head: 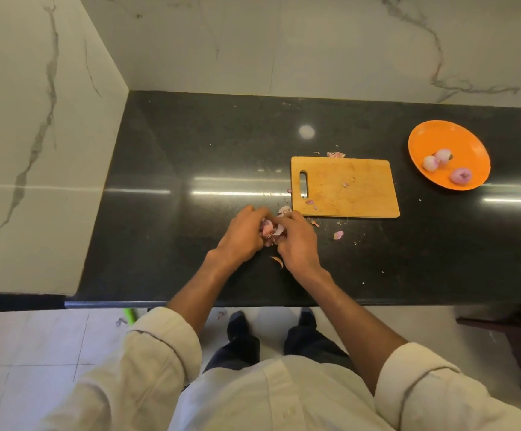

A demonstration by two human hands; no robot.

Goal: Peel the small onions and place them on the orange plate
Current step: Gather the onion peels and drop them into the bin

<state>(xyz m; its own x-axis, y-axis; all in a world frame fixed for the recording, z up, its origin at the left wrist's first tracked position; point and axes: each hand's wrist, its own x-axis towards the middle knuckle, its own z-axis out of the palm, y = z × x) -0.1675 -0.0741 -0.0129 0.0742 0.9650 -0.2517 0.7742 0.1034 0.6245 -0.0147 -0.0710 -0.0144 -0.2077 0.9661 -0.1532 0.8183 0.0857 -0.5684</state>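
1. Head view: three peeled onions [443, 165] lie on the orange plate [464, 141], at the right of the counter [172, 144], well apart from the hands.
2. The left hand [243, 235] and right hand [296, 241] meet just left of the board [346, 188], fingers curled round a bunch of pink skins [270, 229]; whether an onion sits inside I cannot tell.
3. Loose peel [338, 234] lies scattered near the board, which holds only scraps.
4. I see no unpeeled onions elsewhere, so the task looks nearly finished, perhaps one onion left, or only clearing up.
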